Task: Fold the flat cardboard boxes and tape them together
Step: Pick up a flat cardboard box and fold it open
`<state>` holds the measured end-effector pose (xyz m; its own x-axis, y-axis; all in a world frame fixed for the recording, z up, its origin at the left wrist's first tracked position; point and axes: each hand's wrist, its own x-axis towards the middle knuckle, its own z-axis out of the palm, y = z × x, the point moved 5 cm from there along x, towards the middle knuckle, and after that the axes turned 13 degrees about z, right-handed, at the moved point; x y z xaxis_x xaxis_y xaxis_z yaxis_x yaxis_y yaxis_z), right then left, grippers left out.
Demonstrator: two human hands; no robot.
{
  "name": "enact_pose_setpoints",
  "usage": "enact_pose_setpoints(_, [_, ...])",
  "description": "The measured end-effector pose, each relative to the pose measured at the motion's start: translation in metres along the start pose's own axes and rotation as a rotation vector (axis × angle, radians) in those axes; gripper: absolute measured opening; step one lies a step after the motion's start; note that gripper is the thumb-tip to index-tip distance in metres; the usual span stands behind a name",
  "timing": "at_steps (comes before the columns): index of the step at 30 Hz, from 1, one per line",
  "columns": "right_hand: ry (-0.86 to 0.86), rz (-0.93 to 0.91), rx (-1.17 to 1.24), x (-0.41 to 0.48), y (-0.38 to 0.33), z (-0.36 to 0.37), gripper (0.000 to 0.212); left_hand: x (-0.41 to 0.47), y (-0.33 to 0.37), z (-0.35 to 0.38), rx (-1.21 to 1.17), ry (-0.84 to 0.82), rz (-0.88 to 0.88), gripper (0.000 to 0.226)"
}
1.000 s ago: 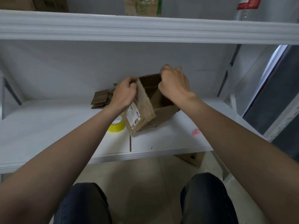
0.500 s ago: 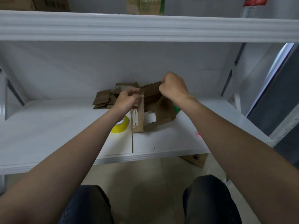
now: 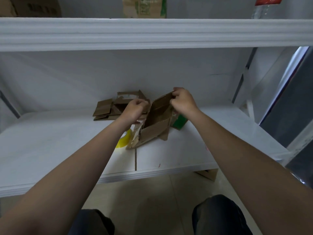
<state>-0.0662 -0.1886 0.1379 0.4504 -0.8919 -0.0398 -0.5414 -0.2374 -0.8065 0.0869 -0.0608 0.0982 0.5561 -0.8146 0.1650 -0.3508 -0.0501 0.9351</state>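
A small brown cardboard box (image 3: 155,128) stands half-formed on the white shelf (image 3: 50,150), its open side toward me and a torn label on its left wall. My left hand (image 3: 135,111) grips the box's left wall near the top. My right hand (image 3: 182,100) pinches the top edge of its raised far flap. A yellow tape roll (image 3: 124,140) lies just left of the box, partly hidden by my left forearm. Flat cardboard pieces (image 3: 108,109) are piled behind my left hand.
A green carton (image 3: 179,122) lies behind the box on the right. A thick white shelf (image 3: 152,33) runs overhead with boxes and a bottle on it. A small cardboard box (image 3: 207,173) sits on the floor under the shelf's front edge. My knees show at the bottom.
The box has been turned and set further back on the shelf, its opening now facing me. Both hands moved with it and the right hand now holds up the far flap.
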Motion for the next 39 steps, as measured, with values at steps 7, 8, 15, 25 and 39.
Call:
enact_pose_setpoints(7, [-0.126,0.118,0.058,0.003,0.009,0.020,0.083,-0.004,-0.002,0.002,0.047,-0.073,0.013,0.055])
enact_pose_setpoints(8, [-0.144,0.124,0.038,0.002,0.007,0.022,0.084,-0.004,-0.003,0.001,0.074,-0.098,0.005,0.055])
enact_pose_setpoints(15, [-0.237,0.081,-0.059,-0.006,-0.007,0.012,0.074,0.000,0.002,-0.025,0.150,0.076,-0.026,0.019])
enact_pose_setpoints(25, [-0.274,0.115,-0.146,-0.024,-0.013,-0.007,0.057,0.008,0.028,-0.026,0.053,0.047,-0.109,0.024])
enact_pose_setpoints(39, [-0.592,0.183,-0.241,-0.029,0.008,0.004,0.112,-0.012,-0.006,-0.015,-0.250,-0.030,-0.136,0.045])
